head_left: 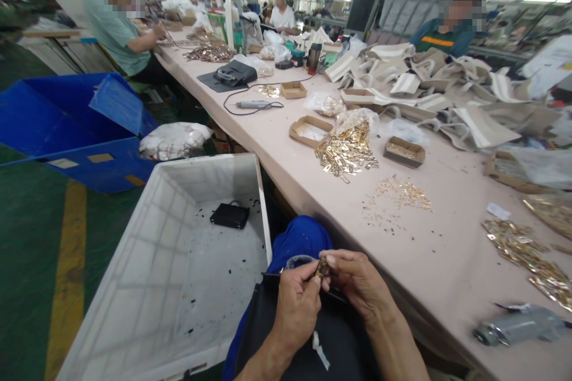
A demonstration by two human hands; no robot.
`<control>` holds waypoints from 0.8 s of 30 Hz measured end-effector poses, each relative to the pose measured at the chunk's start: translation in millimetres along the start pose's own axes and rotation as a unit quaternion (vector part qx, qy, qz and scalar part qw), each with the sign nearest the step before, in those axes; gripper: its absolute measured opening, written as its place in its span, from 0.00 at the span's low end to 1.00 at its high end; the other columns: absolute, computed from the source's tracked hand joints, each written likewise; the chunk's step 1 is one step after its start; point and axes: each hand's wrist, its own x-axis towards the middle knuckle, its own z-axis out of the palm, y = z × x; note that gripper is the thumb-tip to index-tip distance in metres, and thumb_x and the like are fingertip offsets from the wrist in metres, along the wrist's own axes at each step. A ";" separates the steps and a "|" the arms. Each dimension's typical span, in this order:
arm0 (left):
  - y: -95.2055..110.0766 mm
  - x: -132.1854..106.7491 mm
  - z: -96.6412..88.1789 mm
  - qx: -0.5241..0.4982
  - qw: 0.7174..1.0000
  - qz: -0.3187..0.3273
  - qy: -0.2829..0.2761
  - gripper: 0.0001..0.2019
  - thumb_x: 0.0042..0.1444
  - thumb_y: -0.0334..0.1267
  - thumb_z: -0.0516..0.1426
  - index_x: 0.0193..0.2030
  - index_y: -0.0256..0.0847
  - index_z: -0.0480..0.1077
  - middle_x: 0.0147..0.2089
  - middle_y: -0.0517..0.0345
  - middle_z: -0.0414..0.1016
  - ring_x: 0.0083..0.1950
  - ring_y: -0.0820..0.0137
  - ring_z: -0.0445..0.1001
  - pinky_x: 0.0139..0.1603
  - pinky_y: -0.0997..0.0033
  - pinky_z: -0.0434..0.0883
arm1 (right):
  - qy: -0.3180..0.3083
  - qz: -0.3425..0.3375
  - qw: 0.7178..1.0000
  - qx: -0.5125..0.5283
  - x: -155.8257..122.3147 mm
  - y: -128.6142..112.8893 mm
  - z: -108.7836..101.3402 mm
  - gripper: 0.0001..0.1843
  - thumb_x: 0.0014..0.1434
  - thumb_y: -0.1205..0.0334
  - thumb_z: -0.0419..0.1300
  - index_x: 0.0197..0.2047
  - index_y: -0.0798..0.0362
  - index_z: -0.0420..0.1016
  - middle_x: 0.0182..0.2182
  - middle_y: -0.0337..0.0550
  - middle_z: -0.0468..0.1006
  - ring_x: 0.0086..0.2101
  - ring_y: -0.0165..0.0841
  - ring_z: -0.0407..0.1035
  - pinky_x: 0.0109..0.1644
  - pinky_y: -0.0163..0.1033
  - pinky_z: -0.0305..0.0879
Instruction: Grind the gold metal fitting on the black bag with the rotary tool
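A small gold metal fitting is pinched between my left hand and my right hand. Both hands are closed on it, just above a black bag that lies on my lap. My knee in blue cloth shows behind the hands. A pile of gold metal fittings lies on the long pink table, and small gold bits are scattered closer to me.
A white plastic crate at my left holds a black pouch. A blue bin stands behind it. A grey electric screwdriver lies at the table's near right. Cardboard trays, cream bag pieces and other seated people line the table.
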 end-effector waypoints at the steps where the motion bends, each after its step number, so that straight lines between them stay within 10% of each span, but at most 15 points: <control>1: 0.4 0.0 0.3 -0.003 1.000 -0.001 -0.001 0.15 0.67 0.42 0.56 0.40 0.32 0.78 0.31 0.57 0.71 0.18 0.83 0.54 0.18 0.78 0.48 | -0.005 0.003 1.000 0.004 0.1 0.1 -0.4 0.23 0.41 0.56 0.81 0.37 0.62 0.86 0.29 0.51 0.82 0.25 0.35 0.74 0.31 0.38 0.71; 19: 5.2 -2.5 5.2 0.002 1.000 -0.005 0.009 0.12 0.64 0.39 0.54 0.31 0.36 0.69 0.25 0.62 0.65 0.17 0.82 0.52 0.18 0.78 0.47 | -0.028 0.013 0.999 0.032 2.4 5.1 -5.8 0.21 0.41 0.60 0.81 0.38 0.60 0.85 0.30 0.48 0.82 0.27 0.35 0.74 0.29 0.38 0.71; 24: 6.9 -0.8 3.5 0.012 1.000 -0.007 0.020 0.12 0.62 0.38 0.54 0.30 0.35 0.71 0.20 0.64 0.62 0.16 0.80 0.53 0.19 0.78 0.49 | -0.094 -0.087 0.990 -0.050 -0.1 2.7 -6.9 0.16 0.54 0.56 0.75 0.42 0.57 0.86 0.33 0.47 0.81 0.26 0.34 0.74 0.31 0.39 0.70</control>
